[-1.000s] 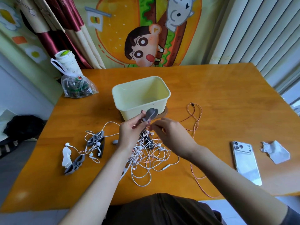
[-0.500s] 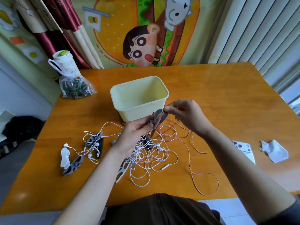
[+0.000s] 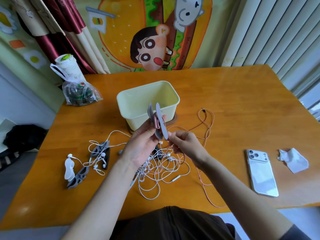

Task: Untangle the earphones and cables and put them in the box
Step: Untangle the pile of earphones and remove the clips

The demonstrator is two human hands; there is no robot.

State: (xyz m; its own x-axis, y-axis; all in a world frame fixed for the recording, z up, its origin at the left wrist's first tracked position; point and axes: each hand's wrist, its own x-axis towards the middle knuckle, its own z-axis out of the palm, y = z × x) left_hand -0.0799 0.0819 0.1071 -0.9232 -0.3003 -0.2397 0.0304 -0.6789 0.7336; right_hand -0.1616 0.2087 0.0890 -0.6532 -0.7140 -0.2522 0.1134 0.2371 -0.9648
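So, middle of the frame: a grey cable winder [image 3: 162, 123] is held upright by the left hand [image 3: 143, 148], with thumb and fingers curled round its lower half. A few turns of the pink cable [image 3: 156, 124] are wrapped round its waist. The rest of it is strung out to the right over the table [image 3: 233, 104] and down toward the lower edge.

The right hand [image 3: 187, 146] is brought in just under the winder's bottom tip, fingers pinched together. It looks like the pink cable is what's being pinched, but that can't be made out for sure.

The box [image 3: 136, 118] is sat right behind the winder, pale yellow. Below the hands, the white earphones [image 3: 155, 168] are left in a messy tangle on the table. More winders [image 3: 100, 149] are caught up in it toward the left.

A phone [image 3: 261, 172] is laid face down at the right, with a crumpled tissue [image 3: 292, 160] beside it. A plastic bag [image 3: 79, 94] is parked at upper left.
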